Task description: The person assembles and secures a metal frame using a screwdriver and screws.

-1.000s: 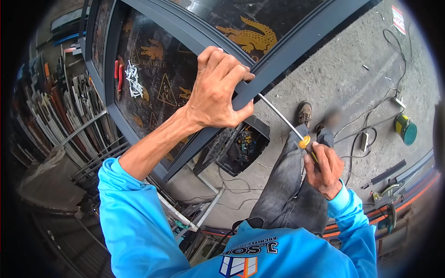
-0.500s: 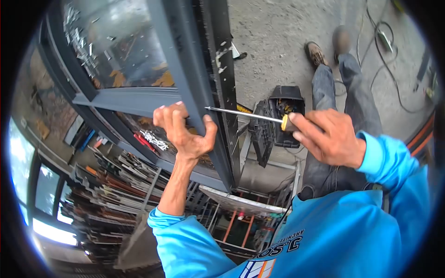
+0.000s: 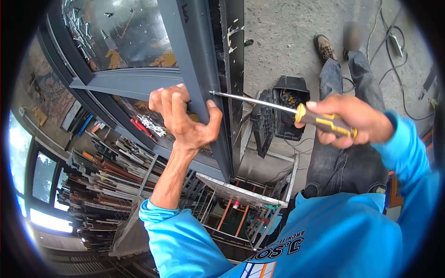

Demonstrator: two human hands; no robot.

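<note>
A long screwdriver (image 3: 327, 121) with a yellow and dark handle is in my right hand (image 3: 347, 121), its fingers wrapped round the handle. The shaft points left, and its tip meets the outer face of a dark grey metal frame (image 3: 197, 55), at or beside a small screw. My left hand (image 3: 185, 118) grips the edge of that frame, with the thumb on the outer face just below the tip and the fingers over the inner side.
Loose screws (image 3: 81, 34) and a white pile of fasteners (image 3: 150, 125) beside red-handled pliers (image 3: 140, 126) lie within the frame. An open black toolbox (image 3: 291, 109) stands on the floor. Cables (image 3: 394, 69) trail at the upper right; metal profiles (image 3: 111, 180) are stacked lower left.
My right hand has shifted right and its hold has changed, so more of the screwdriver handle shows. The tip remains at the frame, and my left hand still grips it. The view has shifted slightly.
</note>
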